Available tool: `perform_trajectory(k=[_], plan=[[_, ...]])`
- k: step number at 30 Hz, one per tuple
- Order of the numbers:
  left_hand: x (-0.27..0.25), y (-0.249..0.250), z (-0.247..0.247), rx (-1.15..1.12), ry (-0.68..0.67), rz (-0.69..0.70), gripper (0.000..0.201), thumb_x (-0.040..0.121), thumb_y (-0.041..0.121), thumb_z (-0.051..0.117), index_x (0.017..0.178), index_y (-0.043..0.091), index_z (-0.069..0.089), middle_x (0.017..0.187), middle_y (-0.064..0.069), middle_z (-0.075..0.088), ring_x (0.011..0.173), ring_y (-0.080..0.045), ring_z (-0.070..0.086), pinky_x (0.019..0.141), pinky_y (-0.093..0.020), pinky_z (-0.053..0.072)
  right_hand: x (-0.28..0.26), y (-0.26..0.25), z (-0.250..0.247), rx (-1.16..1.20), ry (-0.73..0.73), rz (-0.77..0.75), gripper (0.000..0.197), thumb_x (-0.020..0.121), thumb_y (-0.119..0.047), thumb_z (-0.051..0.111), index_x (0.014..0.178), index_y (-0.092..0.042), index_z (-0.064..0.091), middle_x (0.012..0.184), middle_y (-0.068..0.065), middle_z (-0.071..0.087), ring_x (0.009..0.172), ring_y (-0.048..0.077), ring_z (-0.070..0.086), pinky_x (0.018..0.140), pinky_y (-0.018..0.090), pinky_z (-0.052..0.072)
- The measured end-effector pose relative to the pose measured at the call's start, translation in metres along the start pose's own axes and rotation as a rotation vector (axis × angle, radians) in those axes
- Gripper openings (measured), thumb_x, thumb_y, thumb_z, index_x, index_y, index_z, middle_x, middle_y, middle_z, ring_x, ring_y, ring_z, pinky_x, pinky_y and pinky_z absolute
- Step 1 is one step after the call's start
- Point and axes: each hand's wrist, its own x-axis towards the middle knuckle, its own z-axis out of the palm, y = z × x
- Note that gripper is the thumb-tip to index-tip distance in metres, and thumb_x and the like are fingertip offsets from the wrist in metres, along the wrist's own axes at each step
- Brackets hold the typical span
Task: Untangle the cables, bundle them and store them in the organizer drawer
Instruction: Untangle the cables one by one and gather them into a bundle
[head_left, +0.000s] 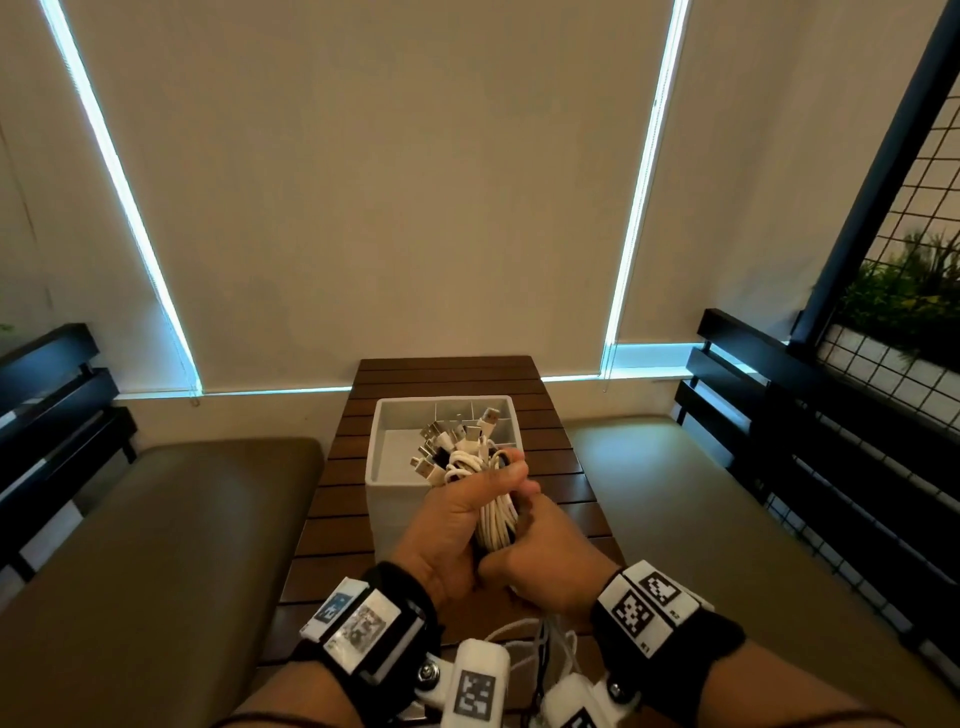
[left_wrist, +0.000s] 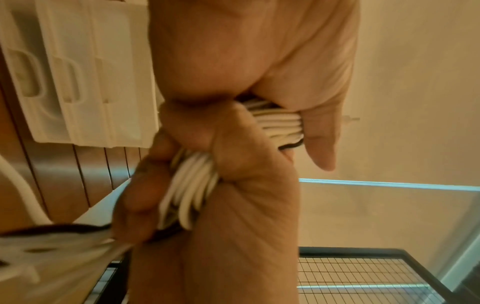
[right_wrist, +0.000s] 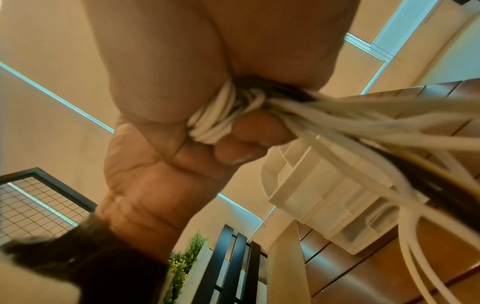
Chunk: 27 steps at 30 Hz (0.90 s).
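Head view: at lower centre, the left hand (head_left: 457, 525) and right hand (head_left: 545, 561) both wrap a coil of smooth white cables (head_left: 493, 514), plugs fanned above a white plastic organizer (head_left: 384, 499) on the slatted wooden table (head_left: 571, 467)

Left wrist view: curled fingers (left_wrist: 145, 185) clamp rounded white cords

Right wrist view: fingers (right_wrist: 233, 152) squeeze the coil, loose strands trailing right

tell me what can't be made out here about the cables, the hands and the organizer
- Cable bundle: its middle is hidden by the left hand and right hand in the head view; the cable count is unclear.
- Loose cable ends: motion-blurred in the right wrist view.
- Organizer: its near side and drawers are hidden behind the hands in the head view.
- Any tie round the bundle: not visible in any view.
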Motion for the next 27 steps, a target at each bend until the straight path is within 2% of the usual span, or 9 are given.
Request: perform_trajectory(k=[3,5,7,10,13,15,19,24,27], plan=[[-0.006,0.002,0.01,0.123,0.075,-0.013,0.061,0.06,0.024,0.085,0.115,0.009,0.067,0.111,-0.018,0.07,0.097,-0.028,0.065,0.091,-0.046,0.049,0.009,0.0,-0.009,-0.216,0.089,-0.028,0.027,0.068,-0.006,0.068,0.093,-0.015,0.064,0.072,0.001,0.066,0.058,0.007,0.063,0.049,0.017,0.046],[-0.011,-0.002,0.022,0.169,0.15,-0.018,0.064,0.053,0.03,0.088,0.111,0.009,0.068,0.107,-0.013,0.073,0.096,-0.027,0.067,0.078,-0.042,0.057,0.016,-0.003,-0.01,-0.473,0.142,-0.032,0.01,0.084,-0.016,0.061,0.074,-0.018,0.06,0.067,-0.003,0.06,0.06,0.009,0.059,0.055,0.016,0.044],[-0.012,-0.006,0.035,0.107,0.231,-0.044,0.054,0.055,0.027,0.086,0.102,0.009,0.068,0.09,-0.01,0.075,0.083,-0.027,0.07,0.058,-0.036,0.058,0.02,-0.002,-0.008,-0.636,0.224,-0.004,0.031,0.095,-0.027,0.05,0.065,-0.02,0.051,0.064,-0.007,0.054,0.058,0.007,0.054,0.062,0.019,0.044],[0.0,-0.005,0.039,-0.019,0.424,-0.068,0.056,0.049,0.023,0.092,0.099,0.009,0.071,0.088,-0.011,0.076,0.084,-0.031,0.072,0.075,-0.05,0.059,0.024,-0.005,-0.004,-0.654,0.252,-0.011,0.022,0.096,-0.027,0.048,0.088,-0.019,0.066,0.084,0.0,0.069,0.078,0.018,0.067,0.073,0.032,0.055],[0.006,-0.002,0.034,-0.062,0.452,-0.088,0.05,0.056,0.024,0.091,0.1,0.01,0.074,0.093,-0.013,0.076,0.089,-0.034,0.072,0.08,-0.054,0.057,0.027,-0.006,-0.003,-0.793,0.231,-0.094,0.022,0.096,-0.024,0.047,0.105,-0.016,0.065,0.097,0.003,0.07,0.087,0.022,0.068,0.075,0.033,0.053],[0.008,-0.003,0.03,-0.075,0.438,-0.104,0.048,0.061,0.026,0.088,0.103,0.01,0.073,0.098,-0.013,0.075,0.094,-0.034,0.07,0.082,-0.051,0.056,0.027,-0.006,-0.003,-0.783,0.231,-0.139,0.024,0.094,-0.023,0.05,0.114,-0.016,0.06,0.099,0.004,0.07,0.088,0.022,0.068,0.079,0.035,0.055],[0.007,-0.003,0.024,-0.133,0.383,-0.098,0.051,0.068,0.028,0.082,0.113,0.007,0.069,0.11,-0.015,0.072,0.107,-0.035,0.066,0.084,-0.046,0.055,0.02,-0.002,-0.007,-0.63,0.203,-0.134,0.052,0.082,-0.02,0.067,0.128,-0.019,0.044,0.106,0.003,0.069,0.096,0.022,0.067,0.083,0.034,0.055],[0.006,-0.003,0.018,-0.141,0.249,-0.065,0.047,0.076,0.022,0.076,0.116,0.001,0.065,0.105,-0.018,0.066,0.094,-0.033,0.067,0.087,-0.049,0.054,0.017,-0.003,-0.017,-0.385,0.068,-0.054,0.074,0.066,-0.017,0.082,0.126,-0.025,0.039,0.107,-0.005,0.065,0.094,0.01,0.064,0.079,0.024,0.056],[0.004,-0.001,0.016,-0.078,0.17,-0.051,0.056,0.071,0.019,0.076,0.122,-0.002,0.063,0.109,-0.02,0.062,0.101,-0.037,0.066,0.091,-0.05,0.052,0.012,-0.005,-0.024,-0.159,-0.08,0.076,0.073,0.058,-0.005,0.08,0.12,-0.024,0.047,0.101,0.0,0.068,0.088,0.014,0.069,0.074,0.031,0.06]])
